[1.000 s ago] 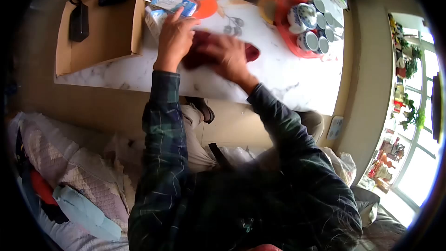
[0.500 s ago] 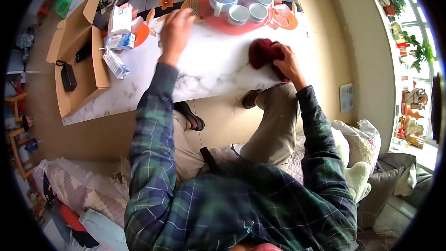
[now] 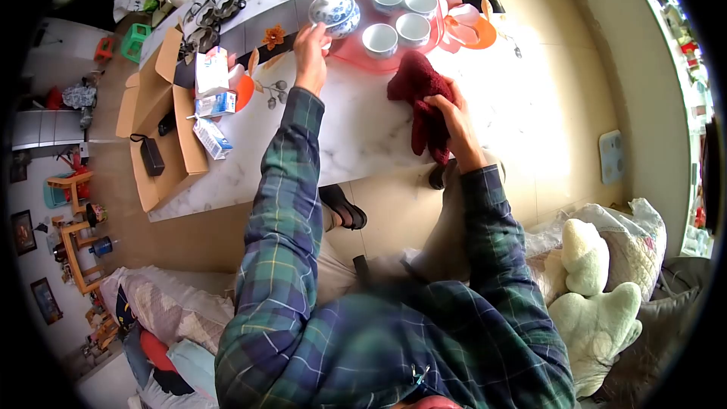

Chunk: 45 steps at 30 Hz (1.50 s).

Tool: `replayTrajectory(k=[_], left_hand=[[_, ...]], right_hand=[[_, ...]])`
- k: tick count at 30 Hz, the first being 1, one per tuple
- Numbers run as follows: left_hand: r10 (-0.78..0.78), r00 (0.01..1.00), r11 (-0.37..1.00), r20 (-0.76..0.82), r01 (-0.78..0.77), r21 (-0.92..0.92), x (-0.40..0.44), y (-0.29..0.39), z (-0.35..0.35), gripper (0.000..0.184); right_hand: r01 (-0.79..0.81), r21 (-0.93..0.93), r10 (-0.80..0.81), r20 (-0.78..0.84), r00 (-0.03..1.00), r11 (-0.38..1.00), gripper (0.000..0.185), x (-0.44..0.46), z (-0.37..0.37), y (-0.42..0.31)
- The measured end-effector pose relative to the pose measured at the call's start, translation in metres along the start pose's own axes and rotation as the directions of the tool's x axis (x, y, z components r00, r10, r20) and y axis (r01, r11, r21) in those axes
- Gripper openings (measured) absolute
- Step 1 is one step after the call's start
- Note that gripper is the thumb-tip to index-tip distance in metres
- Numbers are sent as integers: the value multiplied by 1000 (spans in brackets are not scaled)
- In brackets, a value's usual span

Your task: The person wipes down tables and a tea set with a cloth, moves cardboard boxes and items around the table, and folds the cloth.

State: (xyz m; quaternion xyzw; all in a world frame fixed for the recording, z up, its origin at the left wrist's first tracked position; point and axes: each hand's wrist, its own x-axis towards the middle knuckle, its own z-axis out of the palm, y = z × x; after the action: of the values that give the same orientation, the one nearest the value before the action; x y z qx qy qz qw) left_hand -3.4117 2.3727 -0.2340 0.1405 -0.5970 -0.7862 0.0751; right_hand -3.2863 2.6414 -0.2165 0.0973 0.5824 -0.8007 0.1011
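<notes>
My left hand [image 3: 311,54] is closed round the handle of a blue-and-white lidded teapot [image 3: 333,12], which is at the left end of the pink-red tray [image 3: 356,57]. Whether the pot's base is lifted clear of the tray, I cannot tell. Several white cups [image 3: 380,40] stand upright on that tray. In my right hand [image 3: 456,117] is a bunched dark red cloth [image 3: 424,98], gripped between thumb and fingers over the marble-patterned table, just in front of the tray. The fingertips on its far side are partly hidden.
An open cardboard box [image 3: 163,153] with black items inside stands at the table's left. Small cartons [image 3: 215,104] sit beside it, with dark sandal-like items [image 3: 216,19] behind. A pale plush toy [image 3: 594,310] rests on the seat to my right.
My left hand has reached forward and taken the teapot's handle. The pot has shifted left from among the cups. My right hand has raised the red cloth closer to the tray.
</notes>
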Motion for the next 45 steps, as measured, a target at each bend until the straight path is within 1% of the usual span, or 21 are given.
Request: replayTrajectory(k=[4, 5, 11, 17, 19, 20, 21, 22, 23, 25, 27, 28, 30, 33, 35, 36, 37, 40, 41, 43, 45], left_hand=[[155, 986, 978, -54, -146, 149, -53, 35, -47, 23], [163, 986, 985, -21, -161, 61, -76, 39, -61, 21], [23, 997, 995, -75, -16, 95, -181, 12, -107, 22], [-49, 993, 987, -109, 65, 146, -210, -24, -93, 26], [-25, 990, 968, -141, 59, 242, -214, -23, -91, 31], [-58, 992, 873, -115, 106, 477, -210, -18, -96, 37], [-55, 993, 869, -103, 99, 485, -208, -18, -94, 37], [361, 927, 635, -100, -165, 755, -212, -10, -86, 39], [700, 712, 244, 49, -303, 921, -212, 0, -81, 41], [706, 702, 298, 94, -415, 860, -194, 7, -76, 42], [518, 806, 416, 286, -529, 739, -169, 0, -70, 40], [536, 789, 329, 301, -523, 786, -166, -1, -66, 39], [535, 790, 325, 301, -521, 789, -166, -3, -66, 40], [541, 783, 306, 306, -522, 796, -166, -7, -70, 40], [523, 801, 318, 291, -500, 806, -167, -7, -70, 40], [528, 799, 324, 287, -502, 802, -166, -7, -70, 41], [527, 798, 326, 293, -508, 797, -167, -9, -69, 41], [518, 817, 351, 254, -474, 807, -167, -9, -67, 44], [519, 809, 332, 275, -488, 807, -166, -11, -70, 45], [503, 816, 330, 284, -485, 810, -167, -8, -71, 46], [500, 818, 341, 286, -489, 803, -165, -12, -73, 49]], right_hand=[[-10, -66, 15, 83, 996, 998, 44, -7, 6, -5], [-16, -51, 21, 109, 994, 999, 39, -7, 8, -5], [-186, 113, 154, 244, 957, 976, 25, -27, 23, -4], [35, 336, -13, -68, 998, 941, 39, -99, 71, 56], [104, 270, -50, -199, 979, 957, 41, -112, 93, 87], [141, 181, -99, -223, 970, 973, 42, -114, 98, 103], [176, 94, -149, -242, 959, 980, 42, -113, 102, 117], [196, -50, -202, -268, 942, 979, 44, -112, 106, 122], [197, -40, -201, -276, 940, 980, 44, -109, 110, 122], [296, -256, -358, -243, 902, 920, 50, -107, 115, 122], [382, -459, -484, -125, 866, 802, 52, -100, 124, 122], [410, -472, -503, -85, 860, 781, 52, -95, 134, 122], [466, -558, -596, -64, 800, 686, 48, -75, 148, 120], [507, -414, -580, -65, 812, 756, 39, -15, 134, 115], [481, -470, -437, 207, 875, 740, 29, 38, 119, 102], [350, -319, -317, 152, 936, 881, 24, 47, 127, 88], [374, -409, -337, 163, 927, 833, 24, 52, 127, 94], [557, -586, -655, 59, 753, 588, 27, -30, 129, 101], [566, -581, -643, 92, 760, 585, 28, -58, 122, 104], [449, -600, -384, 242, 891, 662, 31, -94, 106, 107], [519, -422, -479, 206, 853, 743, 32, -84, 97, 112]])
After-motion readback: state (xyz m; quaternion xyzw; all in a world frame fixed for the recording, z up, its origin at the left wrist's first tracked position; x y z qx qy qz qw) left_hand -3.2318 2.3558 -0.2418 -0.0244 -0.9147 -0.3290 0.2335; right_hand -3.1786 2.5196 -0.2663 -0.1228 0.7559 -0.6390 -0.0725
